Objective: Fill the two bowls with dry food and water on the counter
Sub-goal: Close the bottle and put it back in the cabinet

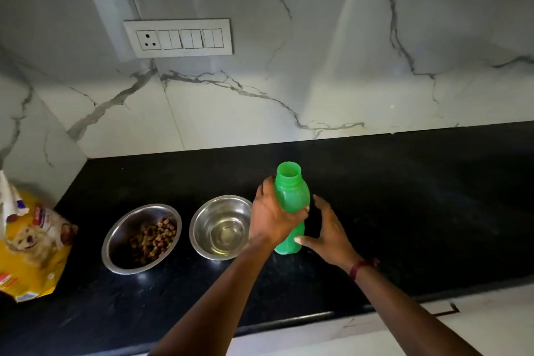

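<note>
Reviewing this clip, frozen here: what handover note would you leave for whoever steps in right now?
Left hand: grips the green bottle, which is upright, uncapped, and apparently standing on the counter.
Right hand: open beside the bottle, thumb at its lower part.
Left bowl: holds kibble.
Right bowl: holds water.
Food bag: at the far left.
Done: both bowls have their contents.
Left: probably only topping up if needed and recapping the bottle. No cap is in view.
</note>
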